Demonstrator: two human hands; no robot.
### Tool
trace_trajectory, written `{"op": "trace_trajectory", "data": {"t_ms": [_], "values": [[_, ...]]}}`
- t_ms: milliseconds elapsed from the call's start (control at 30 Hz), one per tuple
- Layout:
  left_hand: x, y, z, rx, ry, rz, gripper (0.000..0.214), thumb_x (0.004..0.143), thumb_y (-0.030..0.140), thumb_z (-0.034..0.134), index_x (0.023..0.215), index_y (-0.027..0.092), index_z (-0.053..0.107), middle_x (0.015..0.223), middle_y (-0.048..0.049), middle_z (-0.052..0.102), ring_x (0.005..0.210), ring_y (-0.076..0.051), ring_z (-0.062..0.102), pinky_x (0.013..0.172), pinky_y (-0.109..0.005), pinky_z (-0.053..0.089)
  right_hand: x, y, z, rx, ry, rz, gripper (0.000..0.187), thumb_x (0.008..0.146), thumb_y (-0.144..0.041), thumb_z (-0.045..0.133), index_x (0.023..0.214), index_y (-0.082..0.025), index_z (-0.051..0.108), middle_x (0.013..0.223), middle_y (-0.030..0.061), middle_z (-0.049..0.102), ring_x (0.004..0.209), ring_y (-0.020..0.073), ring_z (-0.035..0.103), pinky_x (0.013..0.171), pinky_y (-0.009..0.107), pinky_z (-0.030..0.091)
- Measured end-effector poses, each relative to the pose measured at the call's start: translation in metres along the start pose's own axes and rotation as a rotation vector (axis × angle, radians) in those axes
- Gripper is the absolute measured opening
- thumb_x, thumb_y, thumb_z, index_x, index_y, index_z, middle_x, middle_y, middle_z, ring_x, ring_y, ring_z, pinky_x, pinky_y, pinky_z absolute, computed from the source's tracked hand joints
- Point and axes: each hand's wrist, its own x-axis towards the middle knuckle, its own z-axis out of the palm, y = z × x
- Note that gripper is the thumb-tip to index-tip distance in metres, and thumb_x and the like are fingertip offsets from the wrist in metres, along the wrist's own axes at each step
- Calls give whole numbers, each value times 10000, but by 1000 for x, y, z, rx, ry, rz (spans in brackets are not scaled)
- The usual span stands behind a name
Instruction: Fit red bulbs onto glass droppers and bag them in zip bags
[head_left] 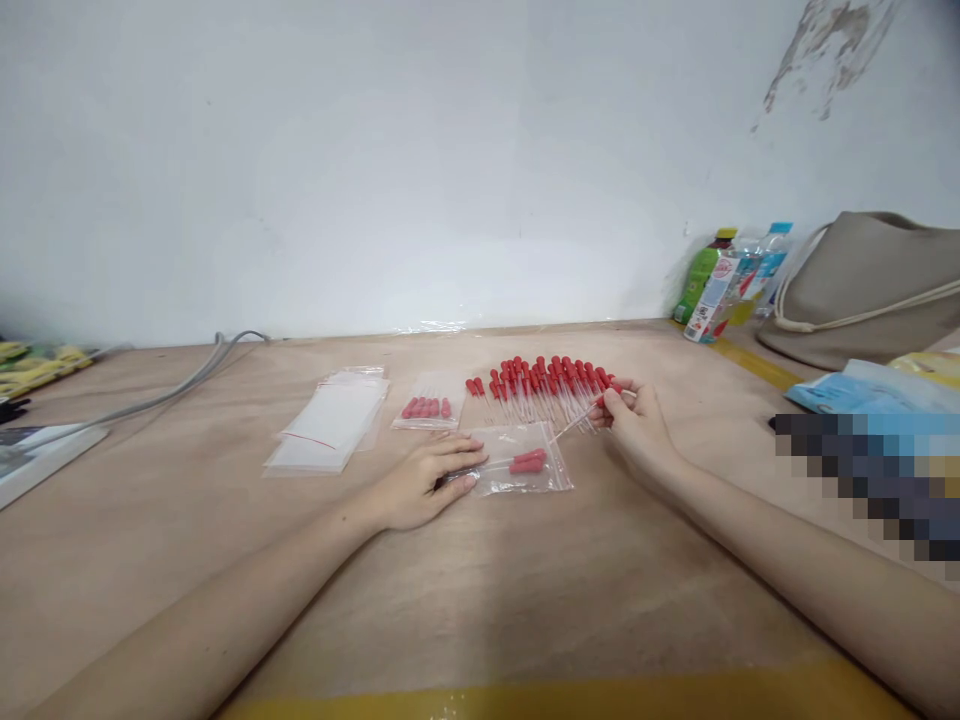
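A clear zip bag [495,482] lies flat on the table with a few red-bulbed droppers [528,461] inside. My left hand [431,478] rests on the bag's left end, fingers stretched out and apart. Between the fingertips of my right hand [630,415] is a dropper [592,411], its thin clear stem slanting down left to the bag's right edge. Whether the tip is inside the bag I cannot tell. Just behind, a pile of droppers [536,378] lies with red bulbs toward the wall. Another clear bag [429,422] holding several droppers sits behind my left hand.
Left of my hands lies a stack of flat clear bags [322,425]. A grey cable [187,380] runs over the table at left. Drink bottles [709,285] and a grey drawstring bag [862,285] stand at back right, with blue packets [862,385] nearer.
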Motion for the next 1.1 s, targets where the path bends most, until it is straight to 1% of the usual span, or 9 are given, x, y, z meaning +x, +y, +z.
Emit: {"op": "trace_trajectory", "data": {"t_ms": [167, 267, 400, 500, 600, 733, 867, 1000, 1100], "values": [[0, 3, -1, 14, 1, 7, 378, 890, 332, 398, 1255, 252, 456, 1302, -49, 469, 1228, -199, 393, 1032, -433, 313, -16, 1, 9, 110, -24, 216, 272, 695, -225, 580, 827, -230, 342, 612, -63, 551, 557, 104, 596, 596, 259, 509], [0, 3, -1, 16, 14, 20, 402, 886, 332, 409, 1276, 236, 424, 1294, -60, 477, 1217, -197, 404, 1032, -431, 312, -25, -1, 9, 66, -140, 257, 257, 677, -240, 608, 796, -219, 381, 644, -40, 581, 629, 111, 611, 665, 270, 506], [0, 2, -2, 17, 15, 5, 411, 882, 339, 419, 1278, 229, 415, 1294, -65, 474, 1211, -199, 408, 1031, -428, 313, -31, -1, 5, -217, -375, 103, 255, 617, -312, 667, 747, -186, 487, 686, -4, 604, 650, 117, 580, 648, 262, 476], [0, 2, -3, 20, 14, 17, 407, 884, 336, 417, 1278, 235, 413, 1288, -59, 479, 1209, -196, 408, 1032, -426, 309, -28, 4, 3, -383, -480, -20, 263, 607, -368, 671, 730, -171, 548, 673, 8, 608, 613, 121, 554, 589, 255, 453], [0, 1, -3, 19, 13, 30, 400, 887, 327, 411, 1276, 237, 414, 1284, -51, 485, 1204, -193, 413, 1029, -422, 314, -23, 8, 2, -506, -515, -95, 258, 625, -397, 656, 730, -168, 599, 680, 20, 627, 609, 133, 552, 558, 253, 434], [0, 0, -3, 15, -3, 23, 403, 886, 333, 410, 1277, 239, 416, 1286, -47, 484, 1208, -194, 411, 1035, -419, 307, -22, 6, 5, -666, -491, -171, 251, 676, -424, 611, 669, -176, 644, 599, 8, 604, 555, 129, 525, 517, 246, 394], [0, -1, -2, 9, -2, 11, 408, 882, 342, 418, 1276, 241, 419, 1290, -40, 483, 1219, -196, 399, 1045, -418, 292, -27, 4, 11, -717, -467, -331, 255, 724, -408, 573, 613, -185, 632, 618, 12, 578, 580, 132, 507, 537, 251, 386], [0, -1, -2, 11, 2, 4, 414, 882, 346, 416, 1282, 240, 412, 1293, -44, 479, 1222, -204, 396, 1044, -426, 288, -31, 3, 12, -758, -578, -515, 205, 789, -300, 505, 719, -210, 676, 805, 50, 586, 760, 166, 526, 689, 296, 411], [0, -1, -2, 13, 4, 14, 408, 883, 342, 414, 1278, 242, 418, 1286, -42, 487, 1216, -200, 403, 1043, -427, 289, -33, 1, 12, -794, -684, -543, 227, 801, -202, 458, 827, -220, 683, 813, 56, 579, 774, 167, 516, 703, 298, 407]]}}
